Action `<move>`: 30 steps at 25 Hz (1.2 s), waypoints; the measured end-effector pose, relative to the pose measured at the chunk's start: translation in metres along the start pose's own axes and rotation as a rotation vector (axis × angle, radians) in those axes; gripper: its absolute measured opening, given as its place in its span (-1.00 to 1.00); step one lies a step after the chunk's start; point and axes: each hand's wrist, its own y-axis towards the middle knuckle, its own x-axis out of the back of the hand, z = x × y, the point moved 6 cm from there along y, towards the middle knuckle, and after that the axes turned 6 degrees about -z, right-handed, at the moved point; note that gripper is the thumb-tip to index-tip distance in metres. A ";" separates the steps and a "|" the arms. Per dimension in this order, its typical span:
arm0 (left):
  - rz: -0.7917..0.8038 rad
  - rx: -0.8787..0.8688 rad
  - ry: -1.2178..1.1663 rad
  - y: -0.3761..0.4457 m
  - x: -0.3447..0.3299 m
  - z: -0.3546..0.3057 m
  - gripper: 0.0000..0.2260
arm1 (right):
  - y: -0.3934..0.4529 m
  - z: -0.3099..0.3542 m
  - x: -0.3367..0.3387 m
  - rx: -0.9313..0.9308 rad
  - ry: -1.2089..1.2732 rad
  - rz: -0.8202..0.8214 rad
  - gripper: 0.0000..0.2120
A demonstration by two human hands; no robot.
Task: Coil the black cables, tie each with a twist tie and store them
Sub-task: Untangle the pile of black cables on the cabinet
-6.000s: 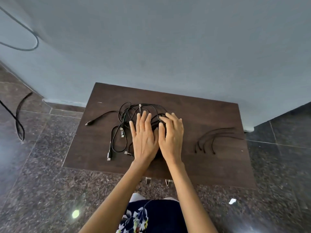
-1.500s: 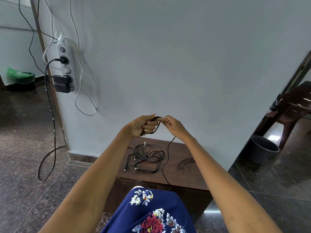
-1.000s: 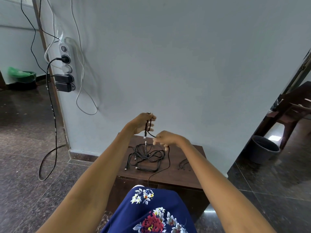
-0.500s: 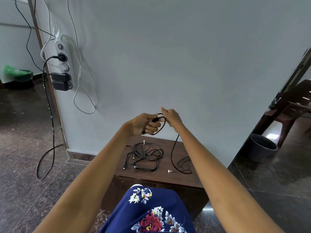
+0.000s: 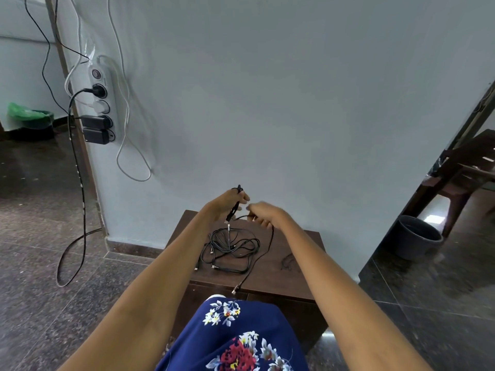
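Two hands (image 5: pixel 247 208) gripping thin black cable (image 5: pixel 263 253), tangled cords (image 5: pixel 230 249), dark wood table (image 5: pixel 294 274)

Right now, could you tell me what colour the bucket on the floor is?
Dark grey bucket, seen in the head view.

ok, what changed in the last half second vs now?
The right hand dropped from beside the left hand and slid down the cable it grips; that cable's free end, which lay on the table, now hangs over the front edge. The left hand keeps holding the coiled loops. The cable pile and twist ties stayed put.
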 end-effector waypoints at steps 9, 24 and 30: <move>0.653 0.053 -0.668 -0.037 -0.020 -0.032 -0.66 | 0.013 0.016 0.063 0.049 0.127 -0.499 -0.60; -0.115 0.095 -0.250 -0.002 -0.011 -0.007 -0.68 | -0.003 0.006 0.003 0.044 -0.104 -0.035 -0.48; 0.208 0.056 -0.240 -0.016 -0.024 -0.016 -0.42 | -0.004 0.031 0.052 0.341 -0.116 -0.603 -0.57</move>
